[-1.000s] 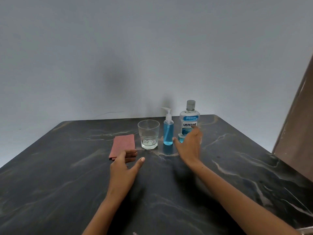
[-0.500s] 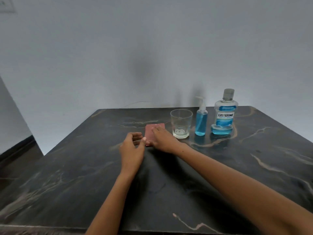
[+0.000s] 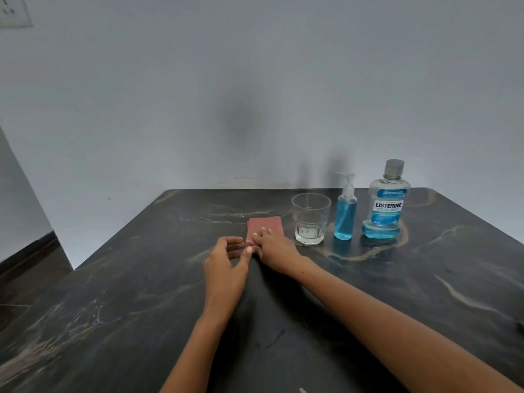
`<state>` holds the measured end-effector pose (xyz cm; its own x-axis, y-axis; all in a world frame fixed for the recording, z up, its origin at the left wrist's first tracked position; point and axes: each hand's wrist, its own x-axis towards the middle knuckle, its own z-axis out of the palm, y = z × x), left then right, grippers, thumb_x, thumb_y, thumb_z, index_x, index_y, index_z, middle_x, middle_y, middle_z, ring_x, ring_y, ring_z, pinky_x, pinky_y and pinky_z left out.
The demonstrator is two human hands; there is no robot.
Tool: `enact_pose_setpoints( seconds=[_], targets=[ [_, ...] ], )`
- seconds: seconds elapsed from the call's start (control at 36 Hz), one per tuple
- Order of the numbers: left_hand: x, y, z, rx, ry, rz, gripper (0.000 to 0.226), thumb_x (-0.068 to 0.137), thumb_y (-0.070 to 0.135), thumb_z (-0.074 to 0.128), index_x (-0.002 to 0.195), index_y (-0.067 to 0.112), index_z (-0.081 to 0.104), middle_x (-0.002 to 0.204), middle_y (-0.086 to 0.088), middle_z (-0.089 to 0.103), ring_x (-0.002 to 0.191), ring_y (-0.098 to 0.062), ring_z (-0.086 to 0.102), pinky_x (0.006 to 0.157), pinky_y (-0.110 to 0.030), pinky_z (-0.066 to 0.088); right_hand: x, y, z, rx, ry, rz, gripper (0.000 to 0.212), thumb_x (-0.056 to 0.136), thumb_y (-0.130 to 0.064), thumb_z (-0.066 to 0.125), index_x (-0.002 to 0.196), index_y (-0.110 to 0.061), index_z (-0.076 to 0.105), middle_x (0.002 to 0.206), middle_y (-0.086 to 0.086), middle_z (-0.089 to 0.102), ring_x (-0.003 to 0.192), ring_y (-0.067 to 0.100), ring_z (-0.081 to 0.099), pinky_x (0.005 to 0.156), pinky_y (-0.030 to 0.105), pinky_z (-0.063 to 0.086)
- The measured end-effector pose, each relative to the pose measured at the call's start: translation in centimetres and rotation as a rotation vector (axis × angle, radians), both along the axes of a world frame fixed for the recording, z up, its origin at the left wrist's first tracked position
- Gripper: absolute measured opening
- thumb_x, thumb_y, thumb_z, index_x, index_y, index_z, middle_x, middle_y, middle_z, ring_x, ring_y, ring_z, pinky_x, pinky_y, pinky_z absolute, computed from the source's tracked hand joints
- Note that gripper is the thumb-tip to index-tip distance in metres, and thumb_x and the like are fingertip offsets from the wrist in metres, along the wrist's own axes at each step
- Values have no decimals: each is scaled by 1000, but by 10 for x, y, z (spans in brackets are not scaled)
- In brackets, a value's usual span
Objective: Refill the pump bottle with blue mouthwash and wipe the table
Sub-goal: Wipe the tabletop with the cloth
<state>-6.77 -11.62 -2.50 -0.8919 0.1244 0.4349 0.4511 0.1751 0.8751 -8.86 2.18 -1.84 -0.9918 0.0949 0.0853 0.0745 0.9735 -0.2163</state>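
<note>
While right hand (image 3: 273,249) rests flat on cloth (image 3: 265,226), grip released | left hand (image 3: 225,263) beside it, fingers loosely curled, grasping nothing | glass (image 3: 310,218), pump bottle (image 3: 345,214), mouthwash (image 3: 387,205) upright on worktop (image 3: 141,279)

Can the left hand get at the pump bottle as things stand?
Probably, but not directly. The left hand sits by the pink cloth, and the right hand and the glass lie between it and the pump bottle; it would need to reach over them.
</note>
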Motion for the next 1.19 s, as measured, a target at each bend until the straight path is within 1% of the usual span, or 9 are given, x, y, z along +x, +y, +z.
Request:
enact_pose_setpoints(
  seconds=[0.11,0.31,0.42,0.56,0.72,0.81,0.89,1.03,1.19],
  targets=[
    [1,0,-1,-26,1,5,18,82,13,69,93,22,58,87,14,63,82,3,62,72,-16,49,-2,-1,1,-167,86,-85,34,99,-25,40,122,-9,59,132,16,54,120,32,49,93,37,40],
    [6,-3,3,-43,-15,-1,17,83,13,68,96,18,58,90,7,63,82,1,60,71,-14,47,25,2,26,-993,319,-197,31,100,-18,42,122,-8,61,123,11,62,105,17,55,82,10,40],
    [15,-3,5,-45,-58,-30,15,83,13,67,96,14,59,92,4,64,82,-1,60,67,-10,44,57,13,42,-1436,244,-246,32,101,-23,38,123,-7,54,106,12,64,93,20,58,89,35,46],
    [43,-10,7,-213,-8,-123,9,85,16,65,94,18,62,87,11,64,79,4,59,69,-7,45,126,52,56,-1764,211,-251,24,99,-20,42,114,-7,55,102,11,67,95,23,65,69,36,55],
    [76,-36,1,-445,190,-219,14,89,24,60,101,21,68,96,15,67,81,7,58,74,-3,41,216,87,77,-1189,467,-280,27,95,-31,49,105,-13,68,92,0,72,80,9,66,74,26,54],
    [86,-42,0,-536,261,-228,19,90,22,58,104,16,69,105,5,70,92,-9,63,95,-34,44,245,88,79,-436,491,-254,25,97,-30,46,101,-20,68,88,-1,68,77,13,61,63,18,43],
    [91,-43,-3,-594,271,-244,20,91,24,55,106,18,67,113,5,68,104,-11,61,109,-43,31,256,79,56,-98,245,-236,22,97,-22,47,107,-13,64,94,10,69,84,27,61,69,23,43],
    [91,-42,-4,-622,283,-262,21,91,24,55,108,18,67,117,4,66,111,-12,60,111,-38,21,260,62,9,-78,-73,-226,49,102,-34,29,145,-10,29,157,8,21,145,19,19,116,29,12],
    [89,-45,-4,-560,267,-229,21,91,19,57,109,17,67,108,7,67,100,-12,61,110,-43,32,226,65,-3,-26,-156,-362,77,96,-57,23,149,-6,2,158,16,-3,147,25,-3,120,38,0]
  ],
)
